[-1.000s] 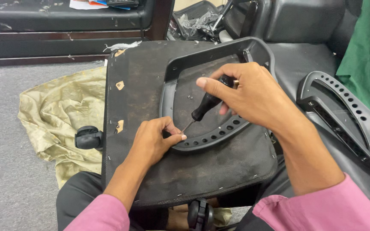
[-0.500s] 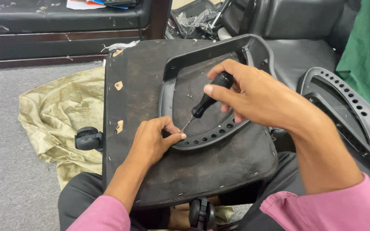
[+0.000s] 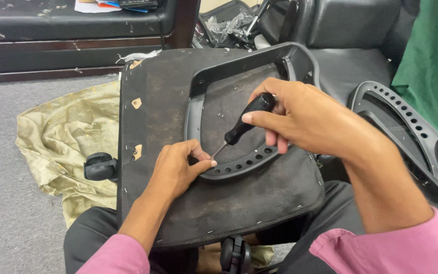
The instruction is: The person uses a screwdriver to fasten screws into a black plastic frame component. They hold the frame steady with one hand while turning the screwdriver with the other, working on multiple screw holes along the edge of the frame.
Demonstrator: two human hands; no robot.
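One upturned chair seat [image 3: 173,101] lies across the person's lap, its dark underside facing up. One black plastic frame [image 3: 198,96] with a row of small holes sits on the seat's right half. The right hand [image 3: 305,119] has its grip closed around the black handle of one screwdriver [image 3: 247,122], held over the frame with its thin shaft slanting down to the frame's lower edge. The left hand [image 3: 176,170] rests on the seat just left of that edge, thumb and forefinger pinched narrow at the screwdriver's tip; whether they hold anything I cannot tell. One caster wheel [image 3: 100,166] shows at the seat's left edge, one olive cloth [image 3: 62,137] lies on the floor further left, and a second perforated frame [image 3: 406,127] lies to the seat's right.
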